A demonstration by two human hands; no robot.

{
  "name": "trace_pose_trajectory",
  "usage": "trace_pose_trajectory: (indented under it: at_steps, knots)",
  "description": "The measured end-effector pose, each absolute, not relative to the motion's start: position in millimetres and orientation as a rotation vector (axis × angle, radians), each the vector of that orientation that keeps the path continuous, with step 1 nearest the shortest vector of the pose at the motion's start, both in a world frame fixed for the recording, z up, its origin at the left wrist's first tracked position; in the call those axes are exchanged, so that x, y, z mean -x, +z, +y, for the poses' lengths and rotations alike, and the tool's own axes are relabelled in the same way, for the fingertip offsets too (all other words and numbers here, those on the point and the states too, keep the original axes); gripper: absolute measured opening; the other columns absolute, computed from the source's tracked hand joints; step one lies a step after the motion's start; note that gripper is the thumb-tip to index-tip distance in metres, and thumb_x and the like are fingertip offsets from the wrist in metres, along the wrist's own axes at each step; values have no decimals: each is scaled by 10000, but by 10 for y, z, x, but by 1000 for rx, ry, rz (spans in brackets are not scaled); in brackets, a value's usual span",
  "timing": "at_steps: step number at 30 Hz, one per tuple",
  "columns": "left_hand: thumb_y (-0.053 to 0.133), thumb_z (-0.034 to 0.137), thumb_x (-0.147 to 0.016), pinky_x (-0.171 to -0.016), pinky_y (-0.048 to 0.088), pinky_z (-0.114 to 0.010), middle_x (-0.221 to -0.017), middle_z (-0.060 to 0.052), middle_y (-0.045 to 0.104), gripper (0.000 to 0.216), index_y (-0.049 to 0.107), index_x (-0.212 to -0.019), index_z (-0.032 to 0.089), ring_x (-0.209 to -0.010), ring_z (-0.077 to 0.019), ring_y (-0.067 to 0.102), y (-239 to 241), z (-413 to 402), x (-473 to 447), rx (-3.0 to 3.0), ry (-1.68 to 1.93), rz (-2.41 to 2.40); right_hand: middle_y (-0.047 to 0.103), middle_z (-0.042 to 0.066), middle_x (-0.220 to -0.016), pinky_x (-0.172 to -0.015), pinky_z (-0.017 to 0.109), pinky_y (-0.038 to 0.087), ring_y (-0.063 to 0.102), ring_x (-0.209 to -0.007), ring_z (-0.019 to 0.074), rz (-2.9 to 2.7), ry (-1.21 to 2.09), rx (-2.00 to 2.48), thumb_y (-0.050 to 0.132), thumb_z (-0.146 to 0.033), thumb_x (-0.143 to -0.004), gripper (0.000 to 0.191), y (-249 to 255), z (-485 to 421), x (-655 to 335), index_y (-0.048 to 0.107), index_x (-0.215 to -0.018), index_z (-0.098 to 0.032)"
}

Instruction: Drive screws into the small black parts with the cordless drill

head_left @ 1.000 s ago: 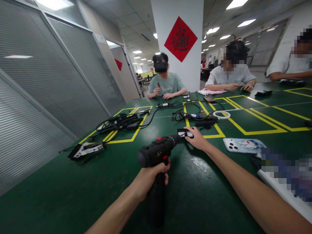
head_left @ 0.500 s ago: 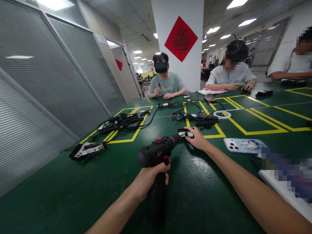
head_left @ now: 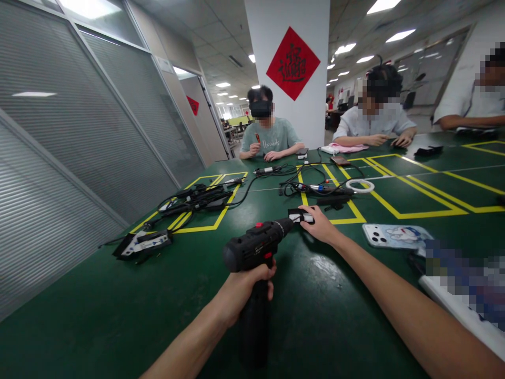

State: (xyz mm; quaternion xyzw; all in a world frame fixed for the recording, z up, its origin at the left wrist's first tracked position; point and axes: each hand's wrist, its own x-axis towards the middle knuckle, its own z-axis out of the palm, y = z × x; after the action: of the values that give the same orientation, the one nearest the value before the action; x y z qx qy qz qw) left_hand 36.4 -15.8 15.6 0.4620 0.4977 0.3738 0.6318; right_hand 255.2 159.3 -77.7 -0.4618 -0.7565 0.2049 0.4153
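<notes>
My left hand (head_left: 258, 276) is wrapped round the handle of a black cordless drill (head_left: 254, 245) with red buttons. The drill points forward and to the right, its chuck close to a small black-and-white part (head_left: 300, 216) on the table. My right hand (head_left: 317, 225) grips that part from its right side, with thumb and fingers closed on it. Whether the drill's tip touches the part I cannot tell, as the contact spot is too small to make out.
Tangled black cables (head_left: 197, 197) lie at left, beside an opened black-and-white device (head_left: 144, 243). More cables and tools (head_left: 315, 188) lie beyond my right hand, near a white cable coil (head_left: 360, 185). A phone (head_left: 394, 236) rests at right. Several people sit across the green table (head_left: 118, 316).
Almost nothing differs. Both hands, the drill and the small part keep their places; the view has shifted very slightly.
</notes>
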Motion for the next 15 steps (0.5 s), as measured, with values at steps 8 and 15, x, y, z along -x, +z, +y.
trace_pose_trajectory:
  at_steps: [8, 15]
  knots:
    - [513, 173, -731, -533, 400, -247, -801, -26, 543, 186, 569, -903, 131, -532, -110, 545, 162, -163, -361, -1077, 867, 1126, 444, 45, -1103, -970, 334, 395, 535, -1009, 172, -1897, 518, 1158, 565, -217, -737, 492, -780, 1594, -2556, 497, -1220, -275]
    - [527, 174, -711, -528, 409, -250, -801, -31, 550, 194, 576, -894, 132, -529, -114, 546, 180, -160, -365, -1047, 866, 1121, 442, 45, -1115, -968, 338, 399, 534, -1020, 174, -1895, 519, 1162, 567, -204, -736, 497, -771, 1588, -2555, 496, -1222, -279]
